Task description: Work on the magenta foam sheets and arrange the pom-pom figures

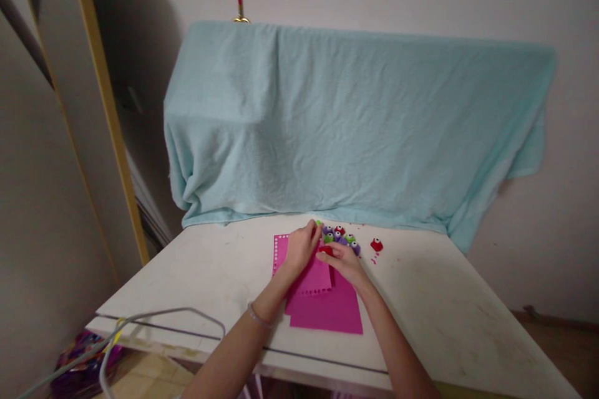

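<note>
And here's the worktop (444, 299), with the cloth (350, 118) hanging right along its back edge. Mid-worktop, the upper sheet (316, 277) lies over the lower sheet (327, 315), which runs out toward the front edge. Behind them, a cluster of small figures (337, 237) sits near the back edge, one lone figure (376, 245) to its right. The cable (178, 310) crosses the front left corner!

Creased, matt, slightly rough cloth is shown by the towel (365, 118) at twelve o'clock; the table (206, 268) is finished smooth, its dull surface smudged towards four o'clock; the sheets (327, 318) are smooth and matt; shiny, metallic-looking gold is shown by the ornament (241, 20) at eleven o'clock.
</note>
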Motion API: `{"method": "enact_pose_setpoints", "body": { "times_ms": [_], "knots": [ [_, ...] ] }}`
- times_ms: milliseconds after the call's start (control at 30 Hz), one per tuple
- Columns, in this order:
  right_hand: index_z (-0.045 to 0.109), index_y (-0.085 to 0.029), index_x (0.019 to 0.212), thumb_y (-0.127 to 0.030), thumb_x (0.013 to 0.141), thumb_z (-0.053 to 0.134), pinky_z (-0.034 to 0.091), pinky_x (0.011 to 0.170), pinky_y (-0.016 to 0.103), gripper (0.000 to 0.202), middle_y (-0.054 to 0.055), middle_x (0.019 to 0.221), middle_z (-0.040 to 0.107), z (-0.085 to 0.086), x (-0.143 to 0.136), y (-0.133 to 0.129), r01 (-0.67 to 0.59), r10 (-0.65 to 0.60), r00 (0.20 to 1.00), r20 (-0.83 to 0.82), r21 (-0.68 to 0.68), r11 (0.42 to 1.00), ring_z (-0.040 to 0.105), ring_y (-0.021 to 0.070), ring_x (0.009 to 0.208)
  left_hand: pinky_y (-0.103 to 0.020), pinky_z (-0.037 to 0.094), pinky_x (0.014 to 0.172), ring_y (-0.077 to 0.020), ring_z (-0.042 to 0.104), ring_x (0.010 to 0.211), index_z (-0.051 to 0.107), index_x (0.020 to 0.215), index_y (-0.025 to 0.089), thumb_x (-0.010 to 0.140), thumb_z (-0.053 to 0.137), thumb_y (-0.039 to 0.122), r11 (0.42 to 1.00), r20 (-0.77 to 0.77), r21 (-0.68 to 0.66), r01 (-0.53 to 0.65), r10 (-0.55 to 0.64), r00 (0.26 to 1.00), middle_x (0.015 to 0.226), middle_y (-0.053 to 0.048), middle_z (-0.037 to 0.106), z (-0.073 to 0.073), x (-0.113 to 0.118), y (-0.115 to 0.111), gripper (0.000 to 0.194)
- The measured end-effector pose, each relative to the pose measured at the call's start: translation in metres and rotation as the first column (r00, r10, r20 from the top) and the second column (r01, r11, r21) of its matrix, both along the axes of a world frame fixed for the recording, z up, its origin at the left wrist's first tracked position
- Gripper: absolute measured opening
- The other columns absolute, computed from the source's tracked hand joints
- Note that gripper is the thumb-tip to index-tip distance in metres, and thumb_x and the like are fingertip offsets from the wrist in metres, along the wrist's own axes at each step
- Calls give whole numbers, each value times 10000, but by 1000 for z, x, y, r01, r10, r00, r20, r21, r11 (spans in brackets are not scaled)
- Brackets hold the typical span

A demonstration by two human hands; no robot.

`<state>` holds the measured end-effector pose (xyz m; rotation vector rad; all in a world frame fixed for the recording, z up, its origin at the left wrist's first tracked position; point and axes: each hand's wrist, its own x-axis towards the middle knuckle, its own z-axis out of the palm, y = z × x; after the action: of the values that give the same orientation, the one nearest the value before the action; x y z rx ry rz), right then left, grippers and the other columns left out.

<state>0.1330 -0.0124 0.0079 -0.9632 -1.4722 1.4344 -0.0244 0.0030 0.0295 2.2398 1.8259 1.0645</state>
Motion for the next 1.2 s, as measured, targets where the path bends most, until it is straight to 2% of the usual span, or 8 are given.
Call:
{"method": "enact_pose_setpoints", "body": {
  "times_ms": [167, 267, 367, 467, 600, 900, 1067, 1200],
  "knots": [
    [669, -159, 848, -469, 644, 803, 461, 743, 311, 394, 31, 780, 681, 1, 2, -1, -4, 4, 1000, 26, 0, 1000, 634, 197, 768, -252, 285, 570, -175, 601, 628, 568, 949, 213, 978, 368, 433, 997, -3, -49, 61, -61, 998, 747, -52, 661, -6, -2, 5, 298],
    [669, -157, 831, -490, 647, 793, 459, 715, 302, 400, 27, 769, 679, 3, 5, -1, -25, 26, 998, 51, -19, 1000, 626, 188, 742, -240, 313, 593, -156, 578, 636, 576, 922, 203, 957, 418, 426, 982, 97, -85, 169, -161, 982, 745, -32, 646, -8, -4, 10, 275],
    [673, -162, 818, -501, 636, 795, 465, 704, 305, 404, 24, 743, 675, 2, 7, 0, -26, 29, 997, 76, -32, 999, 628, 199, 747, -227, 329, 594, -127, 518, 611, 572, 832, 183, 928, 461, 422, 949, 228, -92, 302, -275, 934, 709, 3, 603, -7, -8, 15, 281],
    [686, -157, 866, -485, 624, 809, 474, 715, 313, 426, 27, 757, 682, 0, 8, 1, -22, 25, 997, 79, -39, 999, 634, 205, 757, -218, 323, 582, -109, 459, 588, 554, 753, 167, 900, 494, 443, 923, 298, -91, 375, -334, 894, 644, 32, 534, -5, -12, 19, 318],
    [683, -155, 940, -439, 611, 832, 481, 742, 315, 459, 38, 822, 702, 0, 9, -1, -72, 75, 997, 33, -87, 994, 647, 199, 772, -214, 321, 586, -107, 441, 588, 553, 739, 166, 895, 493, 438, 915, 308, -98, 391, -345, 886, 623, 40, 512, -2, -15, 19, 319],
    [671, -167, 940, -421, 594, 847, 478, 763, 310, 464, 28, 836, 698, -7, 12, 2, -74, 76, 997, 29, -59, 995, 646, 189, 784, -216, 304, 583, -112, 428, 568, 609, 801, 187, 902, 466, 476, 959, 270, -84, 269, -238, 933, 600, 38, 508, 3, -14, 14, 338],
    [664, -178, 929, -404, 567, 864, 486, 762, 319, 471, 20, 824, 694, -8, 16, 4, -37, 38, 998, 50, -29, 999, 644, 186, 772, -213, 311, 562, -117, 468, 591, 644, 874, 175, 835, 560, 518, 917, 298, -129, 378, -327, 897, 638, 27, 561, 10, -25, 14, 355],
    [676, -179, 913, -425, 565, 861, 489, 743, 317, 464, 17, 810, 696, -4, 18, 5, -29, 31, 997, 68, -25, 999, 646, 186, 753, -208, 333, 564, -114, 473, 610, 649, 850, 155, 729, 666, 532, 861, 315, -218, 460, -384, 868, 665, 32, 570, 7, -36, 20, 396]
  ]
}}
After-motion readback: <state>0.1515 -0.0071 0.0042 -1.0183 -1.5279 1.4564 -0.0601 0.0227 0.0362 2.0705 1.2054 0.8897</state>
